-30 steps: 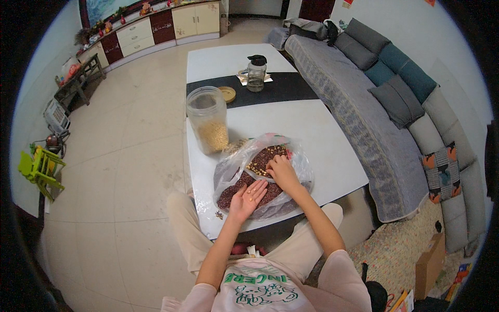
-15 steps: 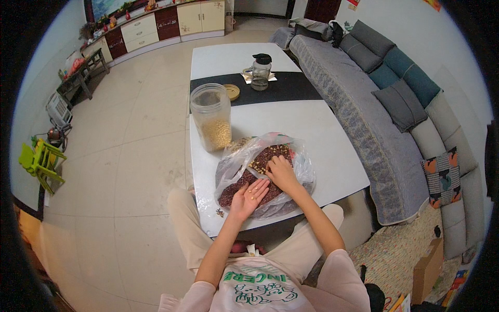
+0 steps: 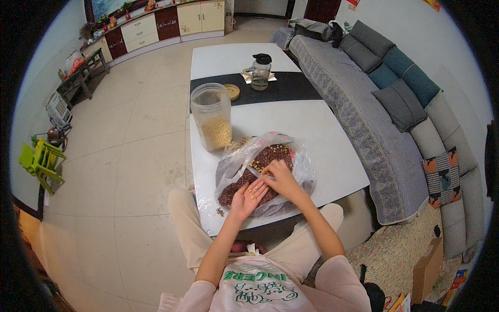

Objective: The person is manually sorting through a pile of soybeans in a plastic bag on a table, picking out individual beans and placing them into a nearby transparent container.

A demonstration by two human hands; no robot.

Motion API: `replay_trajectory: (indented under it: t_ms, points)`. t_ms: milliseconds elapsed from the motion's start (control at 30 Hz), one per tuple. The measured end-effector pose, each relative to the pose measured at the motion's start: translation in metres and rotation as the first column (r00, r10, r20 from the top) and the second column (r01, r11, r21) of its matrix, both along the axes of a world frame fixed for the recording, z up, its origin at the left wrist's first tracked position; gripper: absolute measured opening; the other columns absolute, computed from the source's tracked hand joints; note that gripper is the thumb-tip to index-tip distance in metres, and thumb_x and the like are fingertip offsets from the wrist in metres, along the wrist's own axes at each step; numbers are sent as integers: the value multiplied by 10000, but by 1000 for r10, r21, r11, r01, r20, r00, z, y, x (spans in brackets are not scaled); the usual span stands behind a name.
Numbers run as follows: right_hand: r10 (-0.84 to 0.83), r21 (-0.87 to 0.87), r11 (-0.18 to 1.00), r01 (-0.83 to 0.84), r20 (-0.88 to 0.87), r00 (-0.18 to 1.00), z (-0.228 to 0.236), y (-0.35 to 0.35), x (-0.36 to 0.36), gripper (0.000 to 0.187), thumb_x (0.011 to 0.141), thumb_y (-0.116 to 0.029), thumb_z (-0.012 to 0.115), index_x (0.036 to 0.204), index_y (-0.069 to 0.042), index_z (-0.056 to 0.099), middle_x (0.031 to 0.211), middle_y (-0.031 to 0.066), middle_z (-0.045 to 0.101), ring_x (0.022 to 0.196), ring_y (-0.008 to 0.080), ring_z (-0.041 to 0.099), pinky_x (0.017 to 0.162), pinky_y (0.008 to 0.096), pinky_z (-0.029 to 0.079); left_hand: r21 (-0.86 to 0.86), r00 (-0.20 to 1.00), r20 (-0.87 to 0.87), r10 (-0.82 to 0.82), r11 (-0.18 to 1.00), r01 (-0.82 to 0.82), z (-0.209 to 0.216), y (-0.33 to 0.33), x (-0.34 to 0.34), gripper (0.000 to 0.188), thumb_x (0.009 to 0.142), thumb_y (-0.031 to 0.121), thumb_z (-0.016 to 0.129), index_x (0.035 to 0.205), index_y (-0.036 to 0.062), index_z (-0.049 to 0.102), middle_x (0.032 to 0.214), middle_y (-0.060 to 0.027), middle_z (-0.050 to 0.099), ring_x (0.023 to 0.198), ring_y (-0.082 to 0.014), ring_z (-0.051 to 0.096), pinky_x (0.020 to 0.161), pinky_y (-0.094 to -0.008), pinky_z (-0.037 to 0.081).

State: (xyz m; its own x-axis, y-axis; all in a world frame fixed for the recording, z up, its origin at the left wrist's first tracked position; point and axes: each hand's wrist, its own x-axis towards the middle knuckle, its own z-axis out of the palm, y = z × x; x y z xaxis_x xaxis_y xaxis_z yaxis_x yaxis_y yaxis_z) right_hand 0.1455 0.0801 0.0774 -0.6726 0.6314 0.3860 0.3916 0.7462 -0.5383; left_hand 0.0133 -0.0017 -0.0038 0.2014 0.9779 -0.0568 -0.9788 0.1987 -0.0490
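A clear plastic bag (image 3: pixel 306 177) lies spread on the near end of the table, filled with small dark red beans (image 3: pixel 232 196). Yellow soybeans are scattered over the beans in its far part. My left hand (image 3: pixel 248 200) is palm up over the bag, fingers stretched out, with a few soybeans (image 3: pixel 253 197) resting on it. Beside its fingertips, my right hand (image 3: pixel 281 180) is closed in a pinch; whatever is between the fingers is too small to make out. Left of the bag, a clear open jar (image 3: pixel 210 114) is partly filled with soybeans (image 3: pixel 215 134).
The white table (image 3: pixel 332 145) has a black band across it, bearing a gold lid (image 3: pixel 232 92) and a dark-capped bottle (image 3: pixel 261 73). A few dark bits (image 3: pixel 220 212) lie near its front left edge. A grey sofa (image 3: pixel 358 135) runs along the right.
My right hand has drawn back from the soybeans in the bag toward my left hand's fingertips. My left hand stays almost where it was.
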Motion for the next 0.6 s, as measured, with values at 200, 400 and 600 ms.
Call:
replay_trajectory:
  t_ms: [200,400,600]
  points:
    - [23,8,1000,-23,61,998,-14,-17,2,200,739,-167,592,861,-14,552,865,124,469,857,280,439,755,355,383,65,998,64,-30,998,26,-18,3,-2,438,928,216,254,1234,-86,333,1256,-196,411,1169,-303,398,1017,-391,287]
    - [-199,74,978,195,62,978,-21,12,8,174,757,-129,563,891,-22,536,893,144,463,893,306,442,793,388,385,-105,1000,14,18,994,-17,12,0,2,439,925,194,244,1257,-90,284,1317,-226,311,1243,-307,296,1053,-413,229]
    - [-198,53,980,194,99,975,-35,19,5,185,728,-149,615,845,-22,549,888,132,469,892,297,442,790,387,384,-63,998,63,0,998,4,9,-1,1,433,926,195,261,1243,-99,285,1321,-221,305,1248,-312,287,1045,-413,246]
